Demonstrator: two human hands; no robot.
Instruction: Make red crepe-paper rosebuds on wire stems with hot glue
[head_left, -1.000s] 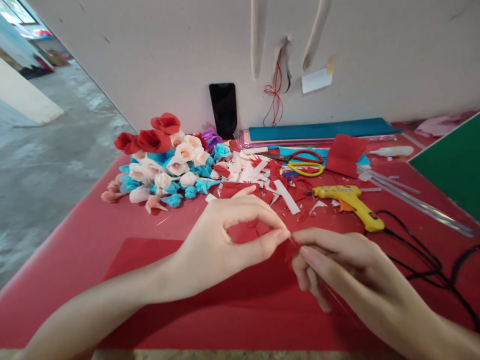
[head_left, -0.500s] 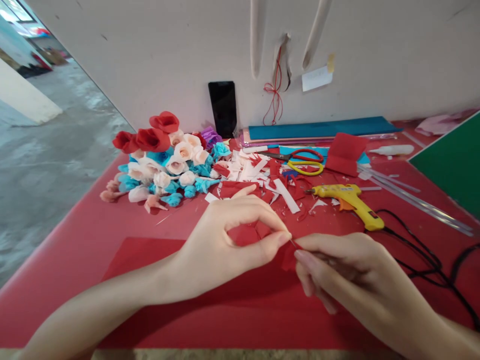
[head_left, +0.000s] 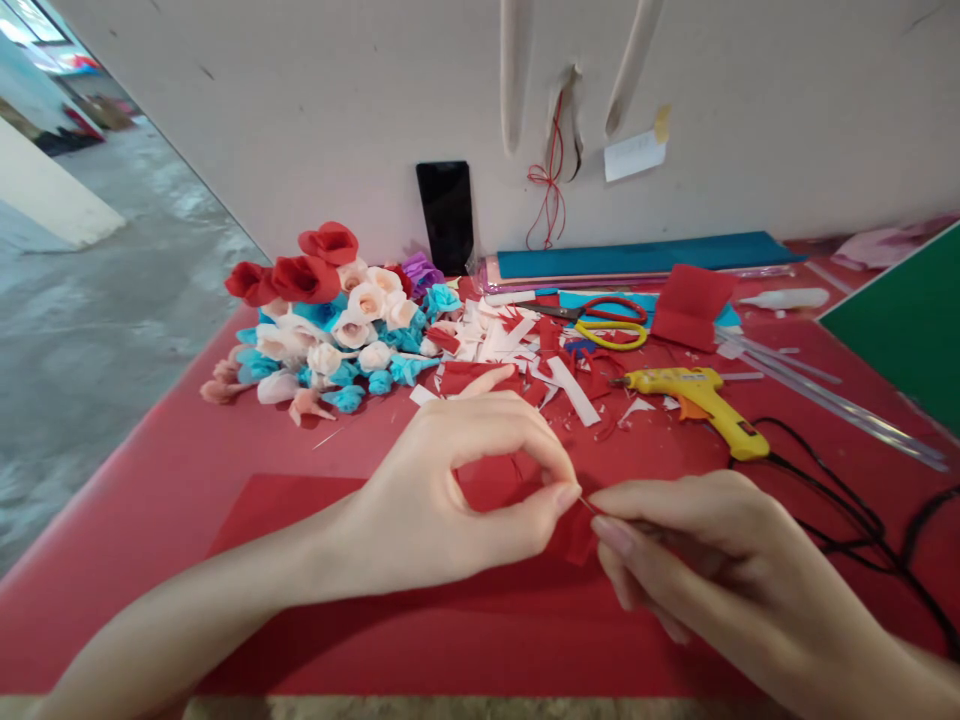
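At the middle of the view, my left hand has its thumb and index fingertip pinched together, the index curved into a loop. My right hand is close on the right, thumb and index also pinched. A thin, needle-like stick bridges the small gap between the two pinches. Just below the fingertips a piece of red paper shows, mostly hidden behind my left hand; what holds it is hard to see. Underneath lies a large red sheet on the red tabletop.
Paper flowers are heaped at the left back. Beside them are paper scraps, scissors and a yellow glue gun with a black cord. A phone leans on the wall. Clear sticks and a green board are right.
My right hand has shifted slightly right and down, widening the gap between the fingertips. The red paper below them hangs a little lower.
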